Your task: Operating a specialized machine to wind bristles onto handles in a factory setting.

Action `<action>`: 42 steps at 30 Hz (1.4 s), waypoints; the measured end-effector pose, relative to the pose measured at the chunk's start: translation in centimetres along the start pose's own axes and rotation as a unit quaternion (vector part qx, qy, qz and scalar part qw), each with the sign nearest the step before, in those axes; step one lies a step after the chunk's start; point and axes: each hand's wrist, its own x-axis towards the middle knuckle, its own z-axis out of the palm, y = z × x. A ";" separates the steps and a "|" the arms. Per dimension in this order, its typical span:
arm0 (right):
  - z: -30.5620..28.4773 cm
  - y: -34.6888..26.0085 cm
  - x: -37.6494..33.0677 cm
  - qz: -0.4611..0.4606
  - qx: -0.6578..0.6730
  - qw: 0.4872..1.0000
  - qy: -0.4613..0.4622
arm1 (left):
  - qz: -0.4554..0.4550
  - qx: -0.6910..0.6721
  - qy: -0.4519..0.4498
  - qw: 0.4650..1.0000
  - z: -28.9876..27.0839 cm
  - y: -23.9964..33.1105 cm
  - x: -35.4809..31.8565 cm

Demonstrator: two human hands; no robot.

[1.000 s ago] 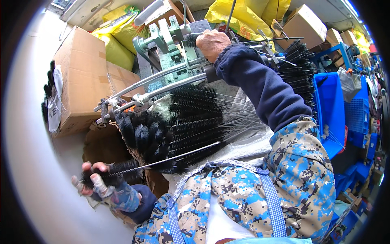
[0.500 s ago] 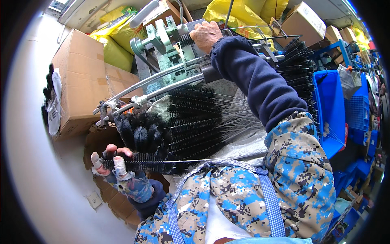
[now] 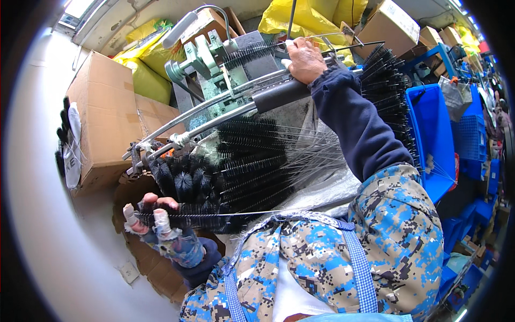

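My left hand [image 3: 155, 225], in a fingerless glove with taped fingertips, grips a black bristle brush [image 3: 201, 216] by its head at the lower left. The brush's thin wire stem runs right across my lap. Just above it lies a pile of black brushes [image 3: 241, 161] with their wire stems fanned to the right. My right hand [image 3: 303, 56] reaches up to the green-grey brush machine [image 3: 204, 53]. Its fingers are curled around a thin wire [image 3: 348, 45] beside a black brush [image 3: 252, 52] mounted in the machine. A dark lever handle [image 3: 279, 94] crosses under my right wrist.
Cardboard boxes [image 3: 102, 112] stand at the left, with yellow bags [image 3: 300, 16] behind the machine. A blue bin [image 3: 429, 123] sits at the right, and more black brushes [image 3: 389, 91] stand along its edge. A white wall fills the far left.
My left hand has carried the brush up and to the right, against the lower edge of the pile. My right hand stays at the machine.
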 end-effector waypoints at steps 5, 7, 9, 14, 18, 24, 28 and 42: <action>-0.1 -2.0 -0.2 0.002 0.007 1.000 -0.012 | 0.036 0.055 0.051 0.997 -0.1 -0.3 -0.7; 0.1 -3.1 -0.2 -0.006 0.021 1.000 -0.003 | 0.044 0.058 0.044 0.996 -0.4 0.0 -0.9; 0.2 -4.1 -0.1 -0.013 0.032 0.999 0.007 | 0.051 0.058 0.034 0.996 -1.8 0.4 -0.7; 0.1 -7.0 0.0 -0.013 0.037 0.999 -0.035 | -0.050 -0.017 0.023 0.998 -4.6 -0.2 -0.7; 1.4 -9.6 0.3 -0.016 0.059 0.998 -0.028 | 0.046 0.097 0.052 0.993 -3.1 -0.4 -1.4; 1.6 -14.8 0.5 -0.049 0.053 0.997 -0.040 | 0.050 0.018 0.058 0.997 -1.9 0.0 -1.3; 1.4 -14.8 1.0 -0.088 0.042 0.994 -0.057 | 0.022 -0.065 -0.035 0.997 -1.7 -0.5 -0.4; -2.7 3.3 2.5 -0.086 0.050 0.993 0.068 | 0.039 0.025 0.053 0.997 -2.6 0.3 -0.2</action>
